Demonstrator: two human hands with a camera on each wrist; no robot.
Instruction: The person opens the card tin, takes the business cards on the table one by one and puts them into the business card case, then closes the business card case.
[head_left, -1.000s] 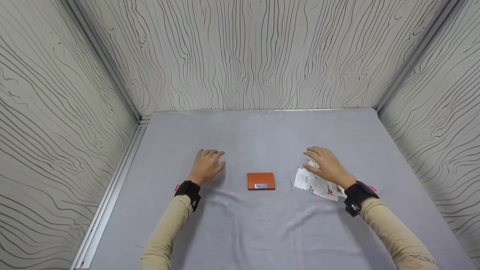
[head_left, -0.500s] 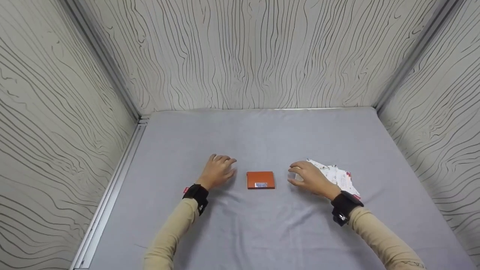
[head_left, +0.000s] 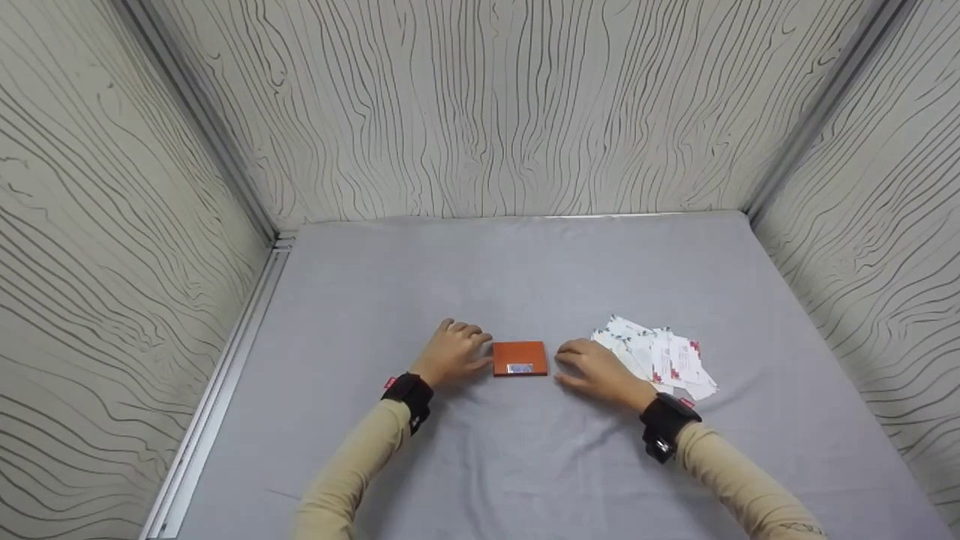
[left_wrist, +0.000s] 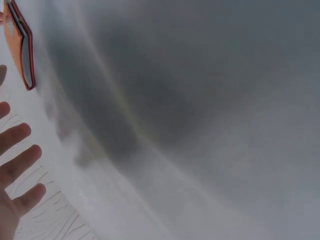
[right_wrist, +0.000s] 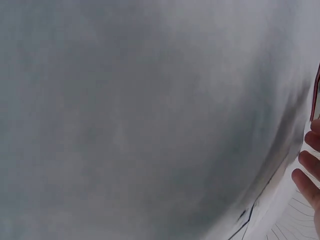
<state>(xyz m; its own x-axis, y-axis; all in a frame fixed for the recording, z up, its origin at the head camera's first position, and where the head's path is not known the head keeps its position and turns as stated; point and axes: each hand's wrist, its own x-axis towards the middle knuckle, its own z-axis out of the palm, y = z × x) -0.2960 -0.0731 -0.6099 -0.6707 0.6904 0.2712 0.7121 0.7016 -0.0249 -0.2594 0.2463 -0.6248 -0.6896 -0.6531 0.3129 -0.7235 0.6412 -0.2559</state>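
An orange card case (head_left: 519, 352) with a silver plate near its front edge lies flat on the grey cloth. At its left side is my left hand (head_left: 452, 354), fingers loosely bent; whether they touch the case cannot be told. My right hand (head_left: 598, 371) is just off the case's right side, with a small gap between. In the left wrist view, the case (left_wrist: 21, 50) shows its dark-red edge beyond the spread fingers (left_wrist: 20, 165). Only a sliver of the case (right_wrist: 315, 100) appears in the right wrist view, above the fingers (right_wrist: 308, 187). Neither hand holds anything.
Several white cards (head_left: 664, 356) with red and blue-green marks lie fanned out behind and right of my right hand. Grey cloth (head_left: 510, 465) covers the table. Patterned panels (head_left: 480, 112) stand at the back and sides, and a metal rail (head_left: 217, 390) runs along the left edge.
Both hands have moved inward toward the orange card case, the left going right and the right going left. The fanned cards are now more exposed. The case stays in place.
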